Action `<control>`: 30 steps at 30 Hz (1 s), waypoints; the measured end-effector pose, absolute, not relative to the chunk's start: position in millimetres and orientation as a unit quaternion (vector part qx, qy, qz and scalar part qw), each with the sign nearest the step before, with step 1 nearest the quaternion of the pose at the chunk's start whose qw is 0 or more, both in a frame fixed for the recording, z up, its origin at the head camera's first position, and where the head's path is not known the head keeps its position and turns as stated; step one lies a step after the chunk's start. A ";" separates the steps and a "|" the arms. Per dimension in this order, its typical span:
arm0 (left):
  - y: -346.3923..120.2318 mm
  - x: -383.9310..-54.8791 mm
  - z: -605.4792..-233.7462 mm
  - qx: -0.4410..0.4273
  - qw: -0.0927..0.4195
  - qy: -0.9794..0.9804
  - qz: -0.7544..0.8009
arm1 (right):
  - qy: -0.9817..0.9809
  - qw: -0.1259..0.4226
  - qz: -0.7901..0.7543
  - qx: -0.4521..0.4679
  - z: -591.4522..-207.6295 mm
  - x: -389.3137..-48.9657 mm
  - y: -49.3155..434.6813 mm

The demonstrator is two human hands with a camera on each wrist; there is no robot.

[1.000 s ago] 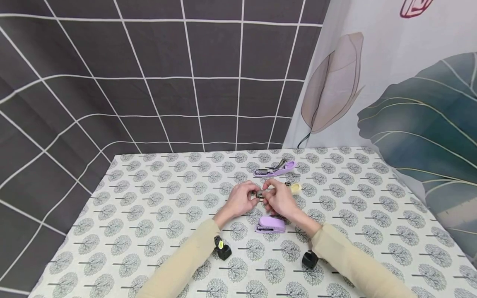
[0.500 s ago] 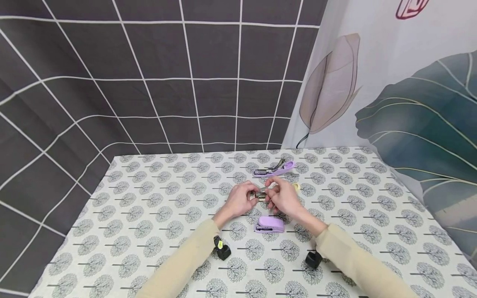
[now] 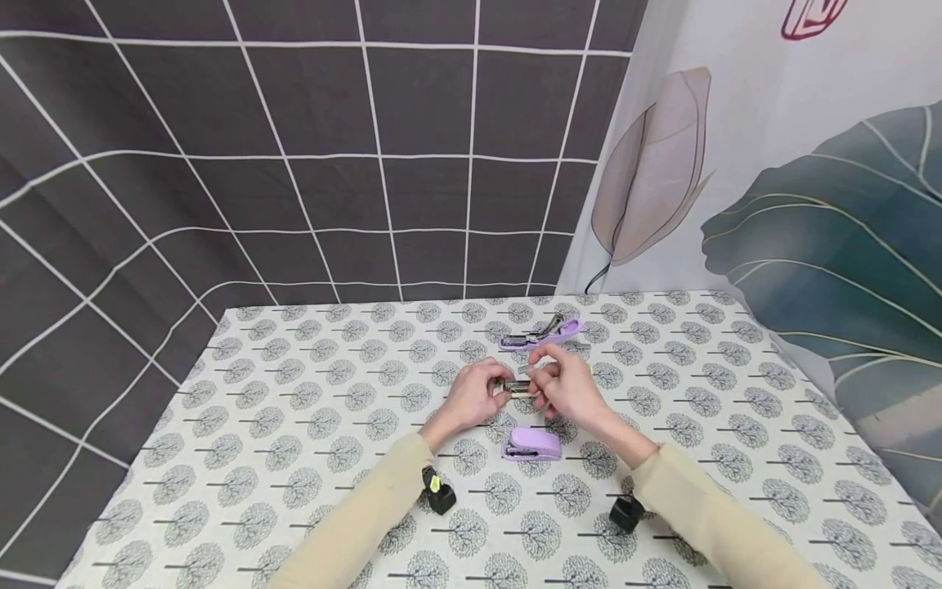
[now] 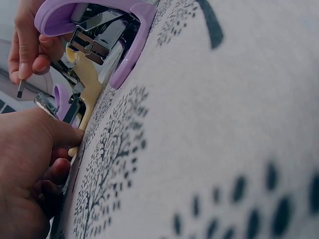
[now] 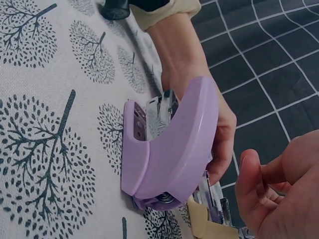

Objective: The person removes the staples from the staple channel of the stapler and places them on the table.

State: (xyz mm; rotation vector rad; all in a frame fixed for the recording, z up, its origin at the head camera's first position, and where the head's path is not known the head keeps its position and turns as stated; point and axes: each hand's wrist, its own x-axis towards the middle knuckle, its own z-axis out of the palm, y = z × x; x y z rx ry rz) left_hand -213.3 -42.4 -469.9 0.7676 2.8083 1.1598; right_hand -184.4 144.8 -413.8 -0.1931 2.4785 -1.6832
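Observation:
My left hand (image 3: pixel 474 393) grips the front end of a yellow stapler (image 4: pixel 89 77) that lies low on the table, opened up with its metal magazine (image 3: pixel 519 388) exposed. Just to the right and slightly above, my right hand (image 3: pixel 565 384) pinches a short grey strip of staples (image 3: pixel 524 369) between thumb and finger; its end (image 4: pixel 20 89) pokes out below the fingertips in the left wrist view. Most of the yellow body is hidden behind my right hand in the head view. Nearer me stands a closed purple stapler (image 3: pixel 533 443), large in the right wrist view.
A second purple stapler (image 3: pixel 542 334) lies opened beyond my hands, its metal arm raised. The table wears a tree-print cloth (image 3: pixel 309 458). Behind it hang a dark grid curtain (image 3: pixel 427 196) and a pale leaf-print curtain (image 3: pixel 662 180).
My right hand has drawn away to the right and slightly up from the magazine, with the staple strip in its fingertips. My left hand has kept its place on the yellow stapler.

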 end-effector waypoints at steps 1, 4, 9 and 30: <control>-42.4 -213.1 -469.7 0.245 0.004 0.896 0.370 | 0.824 0.070 -0.559 -0.064 -413.2 -184.2 145.3; -42.2 -212.7 -469.4 0.247 0.001 0.897 0.366 | 0.823 0.072 -0.560 -0.063 -410.8 -183.6 146.9; -41.8 -212.4 -469.8 0.249 -0.004 0.898 0.364 | 0.816 0.070 -0.570 -0.071 -407.9 -183.1 151.0; -41.9 -213.3 -470.7 0.252 -0.009 0.896 0.365 | 0.813 0.045 -0.575 -0.082 -394.9 -184.6 174.6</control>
